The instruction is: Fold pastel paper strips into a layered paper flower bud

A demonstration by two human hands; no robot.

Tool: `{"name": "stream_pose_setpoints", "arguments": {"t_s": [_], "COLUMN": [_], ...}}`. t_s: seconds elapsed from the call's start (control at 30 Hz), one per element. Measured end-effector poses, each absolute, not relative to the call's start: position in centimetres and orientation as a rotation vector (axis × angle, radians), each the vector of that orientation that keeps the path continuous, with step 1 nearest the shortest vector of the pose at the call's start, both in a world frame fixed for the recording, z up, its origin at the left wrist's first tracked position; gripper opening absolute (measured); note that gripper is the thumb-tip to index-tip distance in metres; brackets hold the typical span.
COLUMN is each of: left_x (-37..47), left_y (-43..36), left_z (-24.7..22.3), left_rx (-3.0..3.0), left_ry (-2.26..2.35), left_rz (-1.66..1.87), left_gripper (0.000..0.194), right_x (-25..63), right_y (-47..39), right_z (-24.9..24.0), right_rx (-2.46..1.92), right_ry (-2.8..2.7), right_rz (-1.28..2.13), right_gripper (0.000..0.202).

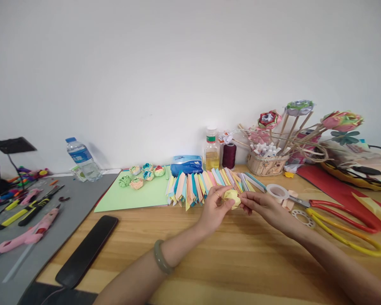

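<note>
A small yellow paper flower (231, 195) is held up over the wooden table (190, 250), between my two hands. My left hand (215, 207) grips it from the left, thumb in front and fingers behind. From the right, my right hand (262, 205) pinches its edge with thumb and forefinger. Just behind lies a row of folded paper strips (190, 188) in many colours. Finished-looking paper flowers (136, 183) sit on a light green sheet (127, 200) to the left. Fingers hide part of the yellow flower.
Large scissors (336, 216) and a tape roll (277, 191) lie at right. A basket (266, 164) of paper flowers on sticks, a thread spool (229, 156), a bottle (212, 150) and a tissue pack (186, 164) line the wall. Left are a black phone-like slab (87, 250) and glue gun (31, 235).
</note>
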State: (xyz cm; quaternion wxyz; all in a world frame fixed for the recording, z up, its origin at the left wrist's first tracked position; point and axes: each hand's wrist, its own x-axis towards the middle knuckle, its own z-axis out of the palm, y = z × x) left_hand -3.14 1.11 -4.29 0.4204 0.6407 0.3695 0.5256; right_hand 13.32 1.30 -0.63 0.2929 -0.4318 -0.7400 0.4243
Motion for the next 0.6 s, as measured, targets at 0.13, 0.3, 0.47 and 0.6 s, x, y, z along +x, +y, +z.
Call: {"name": "stream_pose_setpoints", "arguments": {"t_s": [0.13,0.3,0.47,0.6], "left_x": [-3.18,-3.21,-3.17,-3.21], "left_y": [1.12,1.05,1.09,1.16], "left_z": [-4.17,-4.14,-4.19,-4.27], "left_rx": [1.600,1.577,1.550,1.605], "left_ry": [0.928,0.916,0.882,0.825], "left_rz": [1.312,1.319,1.302,1.311], "left_gripper": [0.029,0.028,0.029,0.029], "right_x": [13.29,13.43,13.59,13.66], "right_y": [1.38,1.72,1.93,1.93], "right_z": [-0.75,-1.19,-1.38,-1.24], "right_rx": [-1.159,-1.195,-1.167,-1.163], "right_ry": [-1.963,-1.832,-1.696,-1.652], "right_rz": [1.125,1.202,1.347,1.411], "right_gripper": [0.039,0.036,0.031,0.027]}}
